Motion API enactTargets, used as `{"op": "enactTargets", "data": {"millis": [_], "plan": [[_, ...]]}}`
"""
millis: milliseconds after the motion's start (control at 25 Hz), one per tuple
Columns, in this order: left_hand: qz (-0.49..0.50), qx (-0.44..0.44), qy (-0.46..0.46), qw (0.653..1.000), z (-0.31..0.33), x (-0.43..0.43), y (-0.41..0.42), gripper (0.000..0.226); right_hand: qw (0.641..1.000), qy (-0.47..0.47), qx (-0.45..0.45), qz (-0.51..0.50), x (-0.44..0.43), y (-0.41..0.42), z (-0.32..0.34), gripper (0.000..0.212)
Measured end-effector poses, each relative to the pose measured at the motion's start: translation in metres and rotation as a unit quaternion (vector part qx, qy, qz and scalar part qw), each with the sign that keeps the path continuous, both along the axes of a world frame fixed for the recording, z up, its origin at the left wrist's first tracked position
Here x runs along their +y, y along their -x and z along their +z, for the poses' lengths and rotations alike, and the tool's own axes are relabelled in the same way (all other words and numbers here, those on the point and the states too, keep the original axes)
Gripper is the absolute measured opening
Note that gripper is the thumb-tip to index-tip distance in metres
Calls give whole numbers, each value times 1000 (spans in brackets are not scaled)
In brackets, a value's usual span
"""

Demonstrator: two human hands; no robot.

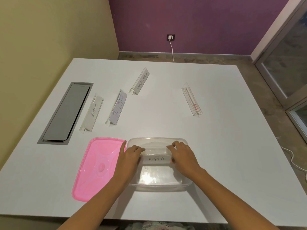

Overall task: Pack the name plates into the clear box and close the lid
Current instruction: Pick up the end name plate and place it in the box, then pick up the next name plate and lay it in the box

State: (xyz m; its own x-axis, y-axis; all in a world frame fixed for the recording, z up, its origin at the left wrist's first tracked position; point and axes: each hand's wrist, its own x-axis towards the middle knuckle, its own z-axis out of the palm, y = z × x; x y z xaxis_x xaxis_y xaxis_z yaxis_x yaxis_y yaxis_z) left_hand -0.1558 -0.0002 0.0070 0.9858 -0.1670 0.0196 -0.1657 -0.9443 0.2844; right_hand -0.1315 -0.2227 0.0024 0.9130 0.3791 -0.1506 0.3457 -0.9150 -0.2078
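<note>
A white matte table (191, 130) in a yellow- and purple-walled room carries the clear box (159, 185), open near the front edge. Over it the left hand (131, 156) and right hand (181, 155) each pinch one end of the ALPHA plate (156, 158), keeping this transparent acrylic tent level, apparently to lower it lengthwise inside. The glossy pink lid (98, 168) lies flat just left of the box, touching its rim; ELEPHANT (92, 112), BUTTER (117, 107), SUPERMAN (140, 82) and a blank wedge-shaped plate (191, 99) wait farther back, beside a grey cable hatch (64, 113).
</note>
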Motion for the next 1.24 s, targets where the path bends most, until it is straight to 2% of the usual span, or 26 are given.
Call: {"op": "enactTargets", "data": {"millis": [160, 280, 400, 520, 680, 920, 1240], "plan": [[-6, 3, 34, 999, 1, 1, -3, 32, 1000, 2, 5, 7, 0, -3, 4, 44], [-18, 7, 52, 998, 0, -3, -3, 33, 995, -82, -44, -22, -3, -10, 20, 28], [-42, 34, 111, 992, -1, -9, -2, 30, 979, -153, -102, -85, -15, -29, 33, 19], [-36, 55, 139, 988, -1, -10, -2, 30, 965, -180, -88, -173, -30, -63, 35, 16], [-36, 73, 115, 990, -3, -9, -8, 33, 951, -161, -46, -259, -53, -121, 23, 20], [-36, 83, 94, 991, -2, -11, -11, 35, 940, -50, 13, -337, -74, -194, -1, 39], [-27, 73, 119, 990, -2, -16, -12, 38, 934, -88, 32, -345, -82, -241, -25, 40]]}}
